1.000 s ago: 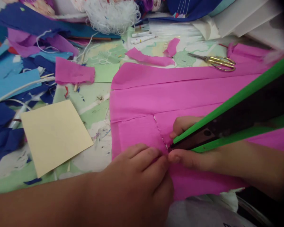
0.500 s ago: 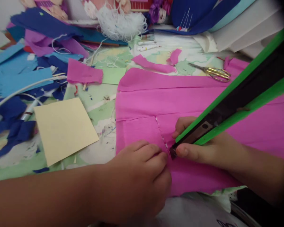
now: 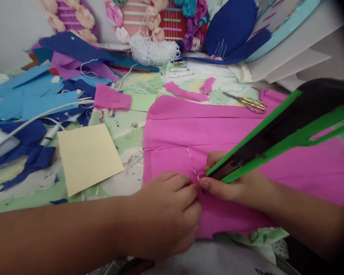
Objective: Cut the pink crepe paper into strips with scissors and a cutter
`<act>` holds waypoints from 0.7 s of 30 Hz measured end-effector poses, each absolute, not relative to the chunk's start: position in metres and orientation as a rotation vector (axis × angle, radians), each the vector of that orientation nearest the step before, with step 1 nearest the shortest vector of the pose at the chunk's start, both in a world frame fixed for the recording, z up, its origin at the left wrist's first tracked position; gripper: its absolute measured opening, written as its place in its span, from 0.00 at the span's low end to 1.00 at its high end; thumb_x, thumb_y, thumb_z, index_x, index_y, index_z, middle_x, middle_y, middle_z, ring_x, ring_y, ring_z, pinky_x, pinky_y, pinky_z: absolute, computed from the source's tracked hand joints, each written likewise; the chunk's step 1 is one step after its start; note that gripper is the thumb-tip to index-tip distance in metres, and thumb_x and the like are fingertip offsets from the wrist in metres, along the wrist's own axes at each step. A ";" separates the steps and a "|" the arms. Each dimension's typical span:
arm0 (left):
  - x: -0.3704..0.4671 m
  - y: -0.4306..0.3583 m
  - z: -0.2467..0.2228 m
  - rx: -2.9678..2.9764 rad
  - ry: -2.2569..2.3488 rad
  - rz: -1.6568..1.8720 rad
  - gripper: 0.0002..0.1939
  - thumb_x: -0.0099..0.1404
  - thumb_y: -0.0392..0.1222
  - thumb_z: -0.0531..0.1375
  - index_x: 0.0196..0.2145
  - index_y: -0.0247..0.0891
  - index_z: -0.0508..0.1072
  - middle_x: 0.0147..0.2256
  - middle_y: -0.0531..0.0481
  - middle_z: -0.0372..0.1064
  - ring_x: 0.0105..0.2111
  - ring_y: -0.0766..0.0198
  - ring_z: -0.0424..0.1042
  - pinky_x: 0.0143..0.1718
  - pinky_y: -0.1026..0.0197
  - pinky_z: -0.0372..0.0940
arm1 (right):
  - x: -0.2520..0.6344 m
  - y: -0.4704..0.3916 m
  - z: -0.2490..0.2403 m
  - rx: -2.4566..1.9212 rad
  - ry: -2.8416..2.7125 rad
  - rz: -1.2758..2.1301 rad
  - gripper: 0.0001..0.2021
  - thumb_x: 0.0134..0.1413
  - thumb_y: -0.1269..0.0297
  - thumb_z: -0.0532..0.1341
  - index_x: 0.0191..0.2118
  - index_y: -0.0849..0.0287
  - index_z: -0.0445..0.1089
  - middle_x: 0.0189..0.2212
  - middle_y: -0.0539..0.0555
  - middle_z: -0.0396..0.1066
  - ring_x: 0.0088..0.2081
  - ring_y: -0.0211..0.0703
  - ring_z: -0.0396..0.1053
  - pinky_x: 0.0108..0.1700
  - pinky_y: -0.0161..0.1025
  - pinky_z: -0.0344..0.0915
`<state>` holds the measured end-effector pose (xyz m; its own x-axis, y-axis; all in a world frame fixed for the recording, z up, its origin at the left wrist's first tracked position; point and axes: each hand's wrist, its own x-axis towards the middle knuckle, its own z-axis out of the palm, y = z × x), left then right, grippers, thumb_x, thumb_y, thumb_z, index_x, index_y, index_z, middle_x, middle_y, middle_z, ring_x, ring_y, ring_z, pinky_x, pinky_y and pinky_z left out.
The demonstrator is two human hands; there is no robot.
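Curling its fingers together on one pink sheet (image 3: pixel 172 131), the left hand (image 3: pixel 169 214) hides its fingertips, so I cannot tell whether they pinch; the right hand (image 3: pixel 235 183) grips one green-and-black tool (image 3: pixel 263 137). Beyond: one yellow square (image 3: pixel 90 158) left, one pair of scissors (image 3: pixel 250 104), one white yarn heap (image 3: pixel 154 51).
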<state>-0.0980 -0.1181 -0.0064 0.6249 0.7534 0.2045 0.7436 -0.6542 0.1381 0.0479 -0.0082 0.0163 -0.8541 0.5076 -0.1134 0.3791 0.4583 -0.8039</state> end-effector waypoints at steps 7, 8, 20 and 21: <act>-0.097 -0.118 -0.006 2.787 1.282 0.435 0.11 0.60 0.41 0.49 0.28 0.35 0.68 0.29 0.45 0.64 0.34 0.57 0.62 0.39 0.53 0.59 | 0.052 -0.001 0.012 -0.723 -2.462 1.514 0.14 0.42 0.59 0.61 0.21 0.60 0.54 0.17 0.45 0.55 0.20 0.30 0.54 0.20 0.30 0.51; -0.097 -0.118 -0.005 2.789 1.280 0.435 0.11 0.60 0.41 0.49 0.28 0.35 0.68 0.28 0.45 0.64 0.33 0.58 0.62 0.38 0.53 0.59 | 0.052 0.000 0.011 -0.711 -2.459 1.513 0.14 0.42 0.59 0.61 0.22 0.60 0.55 0.17 0.45 0.55 0.21 0.30 0.54 0.21 0.30 0.52; -0.098 -0.117 -0.003 2.777 1.277 0.402 0.10 0.59 0.40 0.50 0.26 0.35 0.68 0.28 0.44 0.65 0.29 0.58 0.59 0.34 0.52 0.59 | 0.051 -0.007 0.006 -0.694 -2.558 1.379 0.14 0.43 0.58 0.59 0.21 0.60 0.54 0.17 0.44 0.52 0.20 0.30 0.52 0.20 0.30 0.50; -0.098 -0.117 -0.003 2.773 1.278 0.406 0.10 0.59 0.40 0.50 0.26 0.34 0.68 0.29 0.44 0.65 0.29 0.58 0.59 0.34 0.52 0.60 | 0.051 -0.007 0.006 -0.694 -2.547 1.401 0.14 0.43 0.58 0.60 0.21 0.60 0.55 0.17 0.44 0.52 0.21 0.30 0.52 0.21 0.30 0.50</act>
<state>-0.0975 -0.1169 -0.0025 0.6214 0.7544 0.2117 0.7382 -0.6542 0.1646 0.0506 -0.0066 0.0060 -0.8810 0.4651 -0.0865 0.3221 0.4558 -0.8298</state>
